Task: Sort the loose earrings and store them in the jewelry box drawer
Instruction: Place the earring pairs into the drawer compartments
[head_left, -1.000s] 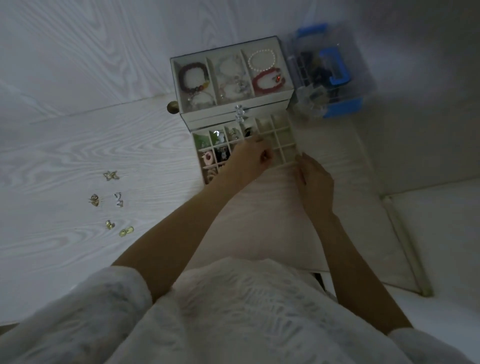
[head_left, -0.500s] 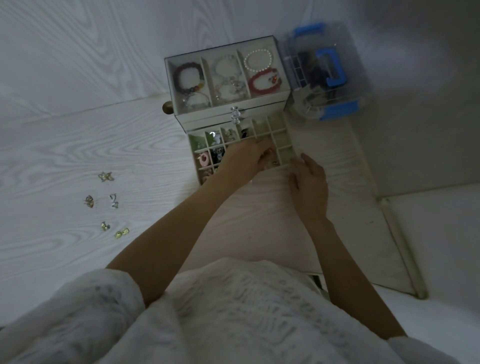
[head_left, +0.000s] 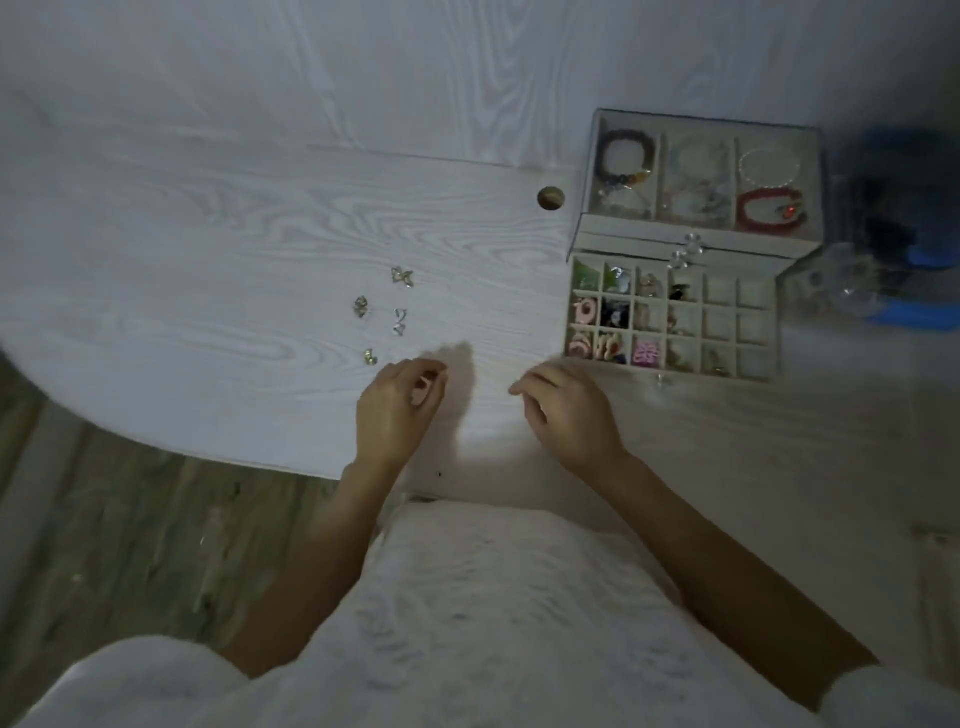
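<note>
White wood-grain table (head_left: 208, 270). Jewelry box (head_left: 701, 171) at right, drawer (head_left: 670, 322) pulled out, right-hand cells bare. Left hand (head_left: 397, 410) curled near loose earrings (head_left: 382, 312); whether pinching one, cannot tell. Right hand (head_left: 566, 410) loosely curled, empty. Step: fetching earring. Next likely: fine pinch, carry to bare cell.

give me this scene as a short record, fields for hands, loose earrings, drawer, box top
left hand: over the table, fingers curled near the closest earring; a grip cannot be told
right hand: over the table, holds nothing
loose earrings: four visible on the table
drawer: open, left cells filled, right cells mostly bare
box top: bracelets in three sections
</note>
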